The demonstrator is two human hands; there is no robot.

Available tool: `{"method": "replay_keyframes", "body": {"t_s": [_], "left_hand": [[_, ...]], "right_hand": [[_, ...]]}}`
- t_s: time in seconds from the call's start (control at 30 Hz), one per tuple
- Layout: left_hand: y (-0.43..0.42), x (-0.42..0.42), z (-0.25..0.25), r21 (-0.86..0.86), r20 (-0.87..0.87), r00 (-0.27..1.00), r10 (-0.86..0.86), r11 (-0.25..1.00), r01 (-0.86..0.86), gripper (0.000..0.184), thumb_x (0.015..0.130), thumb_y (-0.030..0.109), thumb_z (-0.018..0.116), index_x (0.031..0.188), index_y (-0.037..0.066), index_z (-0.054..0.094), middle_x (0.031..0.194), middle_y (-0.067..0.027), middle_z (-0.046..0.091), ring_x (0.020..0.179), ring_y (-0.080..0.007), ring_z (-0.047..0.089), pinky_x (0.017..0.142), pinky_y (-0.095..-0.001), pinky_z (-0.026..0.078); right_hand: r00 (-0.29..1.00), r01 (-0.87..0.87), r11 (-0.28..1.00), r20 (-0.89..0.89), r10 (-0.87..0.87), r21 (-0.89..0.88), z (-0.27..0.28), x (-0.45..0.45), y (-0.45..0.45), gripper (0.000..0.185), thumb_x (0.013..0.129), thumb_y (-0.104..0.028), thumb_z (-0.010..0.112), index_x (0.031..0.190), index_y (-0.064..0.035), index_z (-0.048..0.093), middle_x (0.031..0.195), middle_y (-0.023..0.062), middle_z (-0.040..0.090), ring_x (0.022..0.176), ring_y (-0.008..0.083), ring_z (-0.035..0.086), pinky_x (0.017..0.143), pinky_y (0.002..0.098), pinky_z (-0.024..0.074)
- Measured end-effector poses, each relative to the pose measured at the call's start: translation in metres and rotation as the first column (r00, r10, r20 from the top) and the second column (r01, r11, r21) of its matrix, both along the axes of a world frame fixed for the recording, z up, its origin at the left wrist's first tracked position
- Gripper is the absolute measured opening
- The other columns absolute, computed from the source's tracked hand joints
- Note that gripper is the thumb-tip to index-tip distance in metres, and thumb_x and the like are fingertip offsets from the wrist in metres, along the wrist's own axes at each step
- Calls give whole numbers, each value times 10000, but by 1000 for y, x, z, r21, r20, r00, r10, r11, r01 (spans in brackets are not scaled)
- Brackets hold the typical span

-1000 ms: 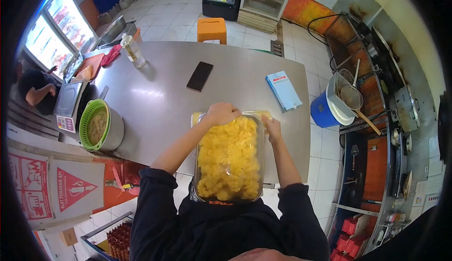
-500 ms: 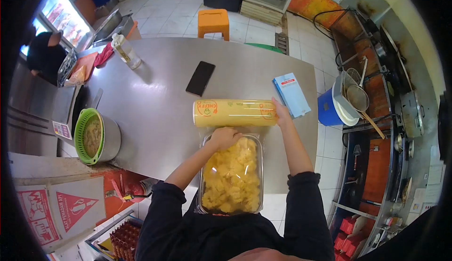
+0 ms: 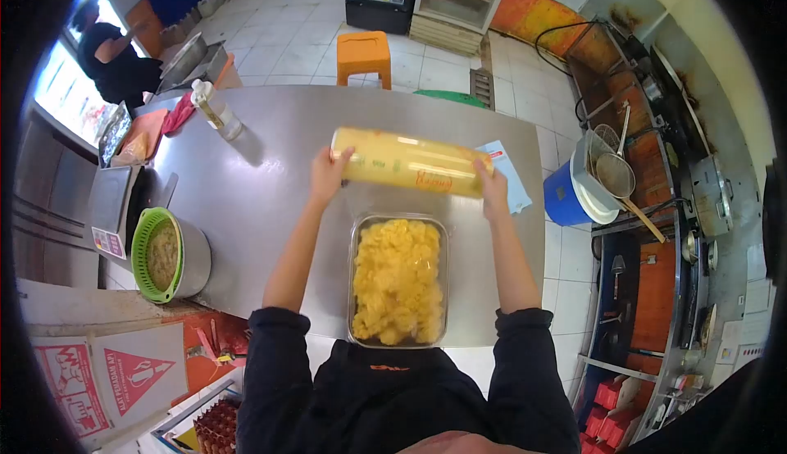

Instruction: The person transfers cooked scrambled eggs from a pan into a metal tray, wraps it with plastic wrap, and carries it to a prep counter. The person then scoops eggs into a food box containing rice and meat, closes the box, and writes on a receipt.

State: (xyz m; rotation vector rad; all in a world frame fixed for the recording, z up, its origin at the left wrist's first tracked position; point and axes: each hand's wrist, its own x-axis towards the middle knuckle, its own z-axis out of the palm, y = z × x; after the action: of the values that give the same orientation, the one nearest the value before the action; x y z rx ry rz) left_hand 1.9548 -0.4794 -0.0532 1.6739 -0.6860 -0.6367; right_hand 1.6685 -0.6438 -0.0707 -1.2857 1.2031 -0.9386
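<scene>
The left hand (image 3: 328, 177) had left the tray (image 3: 445, 282) and gone to the wrap roll (image 3: 406, 161). Its fingers were curled round the left end, and the right hand (image 3: 495, 193) held the right end. So the roll was in both hands, on the far side of the tray, apart from it. The tray of yellow food (image 3: 398, 282) sat by the steel table's (image 3: 270, 200) near edge, where a bump might tip it. More table showed on the left than on the right, where the roll partly hid a blue box (image 3: 515, 183).
</scene>
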Motion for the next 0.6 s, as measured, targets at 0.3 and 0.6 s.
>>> {"method": "replay_keyframes", "body": {"t_s": [0.3, 0.6], "left_hand": [[94, -24, 94, 102, -266, 956, -125, 982, 157, 415, 837, 350, 593, 983, -39, 591, 871, -91, 631, 768, -131, 583, 662, -284, 473], [265, -102, -10, 132, -455, 880, -138, 967, 220, 336, 824, 238, 618, 1030, -22, 567, 920, -59, 608, 854, -134, 567, 778, -273, 448]], "right_hand": [[916, -360, 919, -250, 315, -162, 112, -68, 108, 444, 788, -186, 676, 1130, 30, 493, 988, 90, 602, 866, 147, 568, 788, 280, 447], [975, -214, 954, -8, 220, 212, 45, -137, 264, 451, 745, -202, 720, 1078, 17, 508, 1002, 119, 596, 957, 185, 559, 837, 316, 442]]}}
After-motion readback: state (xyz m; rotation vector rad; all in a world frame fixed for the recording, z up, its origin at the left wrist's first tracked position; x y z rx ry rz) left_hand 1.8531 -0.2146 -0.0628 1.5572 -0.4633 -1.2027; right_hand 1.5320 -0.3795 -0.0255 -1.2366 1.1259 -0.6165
